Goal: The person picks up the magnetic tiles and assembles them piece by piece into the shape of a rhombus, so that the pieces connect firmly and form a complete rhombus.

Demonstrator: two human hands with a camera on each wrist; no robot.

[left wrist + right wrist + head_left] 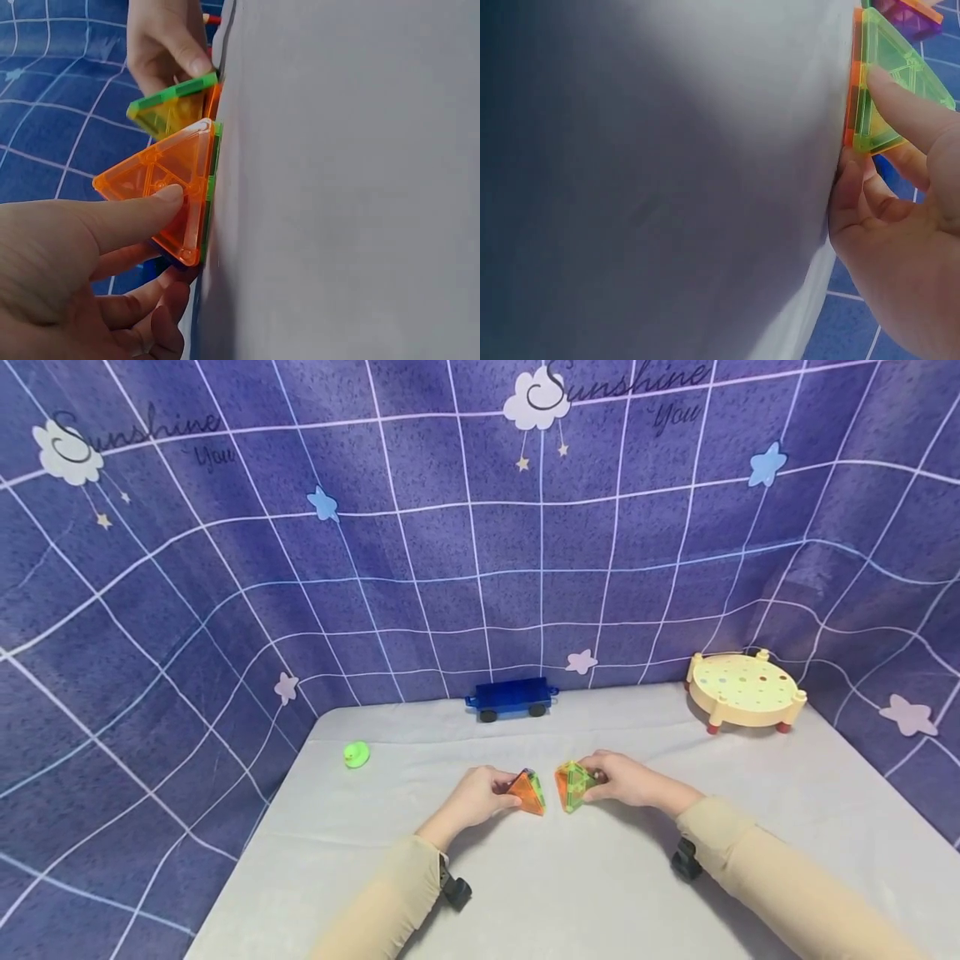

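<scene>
My left hand (480, 795) grips a small pyramid of see-through triangular magnetic tiles (528, 793). Its orange triangle (169, 180) faces the left wrist camera with the thumb flat on it, and a green edge shows along its base. A second tile pyramid (573, 787), green and orange, is pinched in my right hand (624, 779). In the right wrist view the thumb presses on its green triangle (900, 82). Both pyramids are at the middle of the table, points up, a narrow gap between them. The far fingers are partly hidden behind the tiles.
A blue toy wagon (513, 697) with black wheels stands at the table's back edge. To the left sits a green rubber duck (356, 754). A cream round toy stand (744, 685) with red feet is at the back right. Behind the grey-white table (600, 893) hangs a blue gridded curtain (420, 543).
</scene>
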